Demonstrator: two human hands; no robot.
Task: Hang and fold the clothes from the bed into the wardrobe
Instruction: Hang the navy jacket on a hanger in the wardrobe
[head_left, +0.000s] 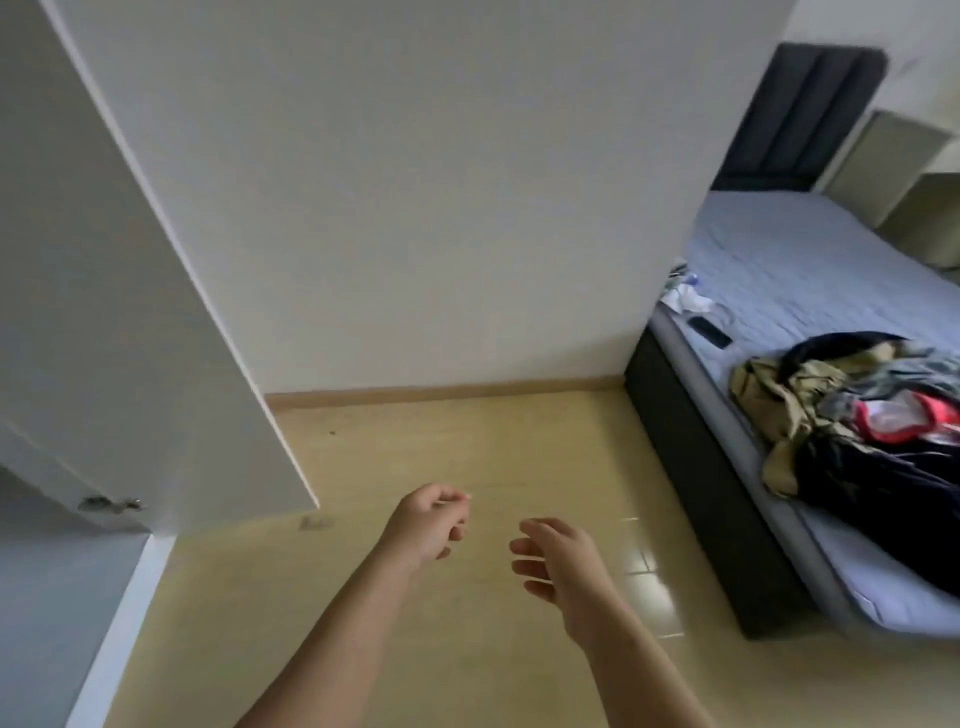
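A heap of clothes (852, 415) in dark navy, olive, grey and red lies on the near part of the bed (810, 275), at the right of the head view. The white wardrobe door (119, 291) stands open at the left. Both my hands hang in the air over the yellow floor, well left of the bed. My left hand (428, 525) has loosely curled fingers and holds nothing. My right hand (558, 558) is relaxed with its fingers spread, also empty. Neither hand touches any garment.
A black phone (710, 330) and small white and blue items (687, 293) lie on the bed near the wall. The bed has a dark base (711, 499) and dark headboard (800, 119). Pale shelving (904, 171) stands beyond the bed. A white wall (415, 208) faces me.
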